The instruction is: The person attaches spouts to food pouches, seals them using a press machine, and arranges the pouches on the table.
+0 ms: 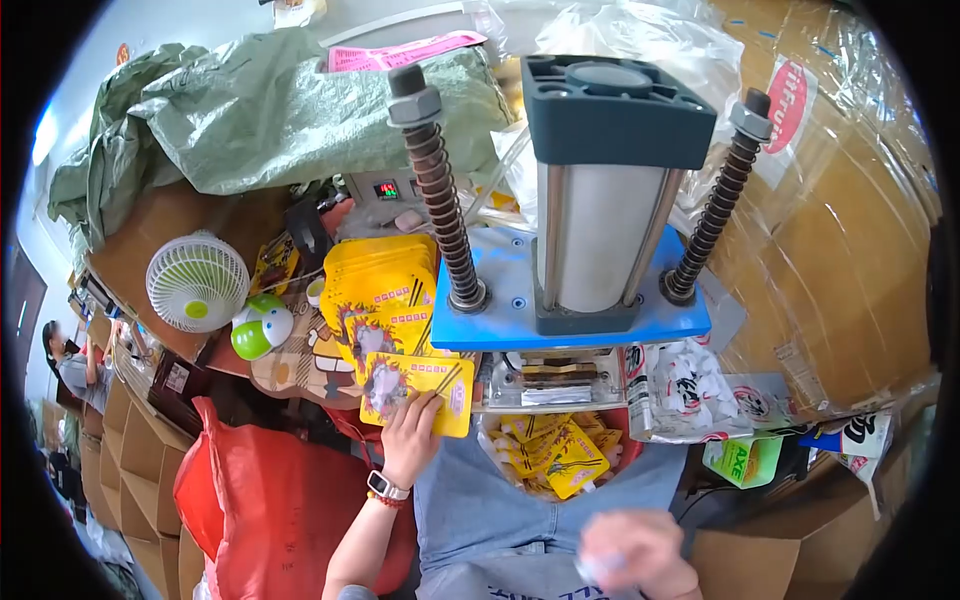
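Note:
My left hand [410, 430], with a watch and a red bead bracelet on the wrist, holds a yellow printed packet [445, 385] at the front of a pile of yellow packets [375, 275]. To its right stands a press with a blue plate [500, 325], a grey-white cylinder [590, 240] and two spring rods. My right hand [640, 550] is blurred over my lap, its fingers drawn together around something small and whitish that I cannot make out. Between my legs, below the press, more yellow packets [575, 455] lie in a red container.
A small white-green fan [198, 282] stands at the left, above a red bag [270, 490]. Small white pieces [695, 385] fill a tray right of the press. Cardboard [850, 250] rises at the right. Another person [80, 370] is far left.

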A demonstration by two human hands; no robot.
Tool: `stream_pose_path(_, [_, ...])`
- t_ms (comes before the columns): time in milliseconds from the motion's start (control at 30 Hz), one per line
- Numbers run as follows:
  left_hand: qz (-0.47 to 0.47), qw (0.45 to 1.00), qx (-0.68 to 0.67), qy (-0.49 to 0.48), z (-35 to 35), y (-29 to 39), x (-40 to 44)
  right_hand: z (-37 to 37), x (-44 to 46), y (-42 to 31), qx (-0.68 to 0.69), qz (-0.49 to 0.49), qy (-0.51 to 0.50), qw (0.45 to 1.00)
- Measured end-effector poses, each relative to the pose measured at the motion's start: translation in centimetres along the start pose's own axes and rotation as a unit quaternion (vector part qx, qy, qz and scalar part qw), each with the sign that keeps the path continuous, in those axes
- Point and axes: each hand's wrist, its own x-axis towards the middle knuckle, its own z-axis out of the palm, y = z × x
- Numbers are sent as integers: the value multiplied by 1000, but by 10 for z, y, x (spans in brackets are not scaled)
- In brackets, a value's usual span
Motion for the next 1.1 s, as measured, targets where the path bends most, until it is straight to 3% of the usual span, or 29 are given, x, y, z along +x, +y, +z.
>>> stream_pose_path(33, [-22,999,0,31,-5,8,4,10,-4,11,-67,125,80,987])
stream_pose_path(100, [-42,996,-67,38,-15,13,9,29,-35,68,-123,319,85,936])
stream_pose_path(167, [-66,991,-107,39,-25,23,14,35,-45,79,-211,230,82,947])
stream_pose_path(233, [-139,958,-250,32,-32,38,7,28,-27,56,-321,117,146,928])
stream_pose_path(300, [-92,959,-258,67,-46,70,8,13,-5,29,-445,22,184,876])
stream_pose_path(367, [-29,972,-224,62,-64,95,14,3,14,19,-531,-18,161,832])
stream_pose_path(500, [66,983,-169,41,-84,117,17,-15,36,27,-535,-61,-41,842])
stream_pose_path(600, [92,965,-247,6,-92,118,20,-19,37,16,-431,-87,-46,897])
stream_pose_path(633, [74,948,-307,-34,-91,120,21,-21,37,16,-432,-84,-44,897])
stream_pose_path(700, [15,895,-437,-92,-69,123,19,-24,38,19,-435,34,-21,900])
stream_pose_path(767, [-168,807,-480,-300,-33,122,16,-32,32,38,-474,86,37,876])
stream_pose_path(800, [-260,722,-599,-227,-15,133,18,-39,28,40,-502,104,62,857])
stream_pose_path(900, [-386,564,-703,-194,-1,132,50,-58,15,12,-513,110,192,829])
stream_pose_path(933, [-389,543,-724,-172,3,131,62,-62,15,7,-521,145,243,805])
stream_pose_path(1033, [-381,520,-749,-154,3,127,90,-81,11,32,-647,253,243,676])
stream_pose_path(1100, [-375,499,-768,-141,4,128,94,-86,-7,44,-617,314,198,694])
